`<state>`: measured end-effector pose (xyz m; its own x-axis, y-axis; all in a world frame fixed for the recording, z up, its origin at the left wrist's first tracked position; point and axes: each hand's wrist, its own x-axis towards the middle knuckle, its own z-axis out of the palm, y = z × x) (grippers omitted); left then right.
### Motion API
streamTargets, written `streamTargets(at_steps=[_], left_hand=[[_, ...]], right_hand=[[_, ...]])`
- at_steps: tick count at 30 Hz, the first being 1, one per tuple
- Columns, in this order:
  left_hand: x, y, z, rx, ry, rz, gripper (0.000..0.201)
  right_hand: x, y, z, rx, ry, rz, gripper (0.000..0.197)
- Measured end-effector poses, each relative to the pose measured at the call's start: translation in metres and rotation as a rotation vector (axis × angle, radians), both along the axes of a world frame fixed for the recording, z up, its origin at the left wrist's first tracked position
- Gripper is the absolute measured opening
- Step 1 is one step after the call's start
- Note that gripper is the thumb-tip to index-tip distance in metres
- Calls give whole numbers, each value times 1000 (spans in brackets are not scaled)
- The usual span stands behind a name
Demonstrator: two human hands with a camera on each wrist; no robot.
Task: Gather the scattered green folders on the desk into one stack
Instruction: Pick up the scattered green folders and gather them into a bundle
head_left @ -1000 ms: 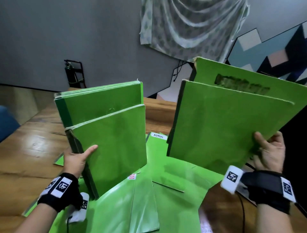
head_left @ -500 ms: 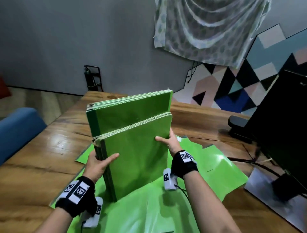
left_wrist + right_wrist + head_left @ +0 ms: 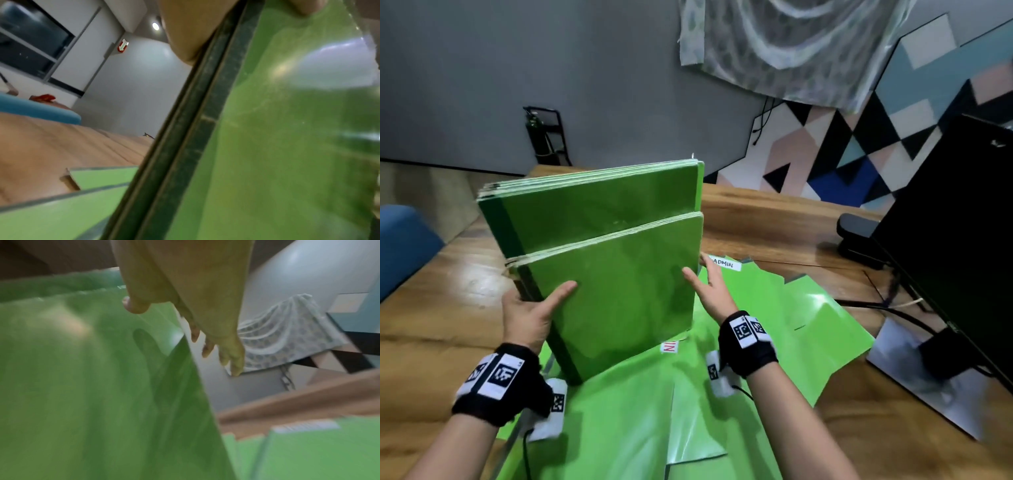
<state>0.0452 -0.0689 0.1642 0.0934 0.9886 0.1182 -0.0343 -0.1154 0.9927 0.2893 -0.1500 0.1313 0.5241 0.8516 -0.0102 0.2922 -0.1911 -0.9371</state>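
Observation:
A bundle of green folders (image 3: 613, 291) stands upright on its edge on the desk, a taller group (image 3: 599, 212) behind a shorter one. My left hand (image 3: 530, 315) grips the dark spine (image 3: 185, 146) at the bundle's left side, thumb on the front cover. My right hand (image 3: 712, 291) is at the bundle's right edge with fingers straight and the thumb (image 3: 135, 305) against the front cover (image 3: 92, 386). More green folders (image 3: 791, 325) lie flat and overlapping on the desk under and around the bundle; one bears an ADMIN label (image 3: 722, 263).
The wooden desk (image 3: 448, 291) extends left and back. A black monitor (image 3: 945, 240) stands at the right on a grey base (image 3: 914, 394), with cables and a black object (image 3: 856, 236) behind. A blue chair (image 3: 404, 246) is at the left.
One second ago my right hand held a separate batch of folders at the right. That batch is now out of its grasp, and the right hand has come to the upright bundle's right edge.

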Motion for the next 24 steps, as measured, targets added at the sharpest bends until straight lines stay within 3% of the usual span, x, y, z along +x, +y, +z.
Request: streamTargets(at_steps=[5,7,13,19,24], left_hand=[[2,1,-10,-49,-47,-9,14],[2,3,-11,-68,-61,-14,14],[7,11,-10,-27,-63,63,9],[5,17,-14,20,-81,91,20],[5,19,-19,62,-38,53,25]], right_hand=[[70,-68,-77,-629,69,-715,66],[86,-91,-91,-736,119,-822,71],[111,-83,-113,-669,303,-718,84],[119,-85,-105,-720,278,-613,106],[122,-83,-108,-877,68,-541,79]])
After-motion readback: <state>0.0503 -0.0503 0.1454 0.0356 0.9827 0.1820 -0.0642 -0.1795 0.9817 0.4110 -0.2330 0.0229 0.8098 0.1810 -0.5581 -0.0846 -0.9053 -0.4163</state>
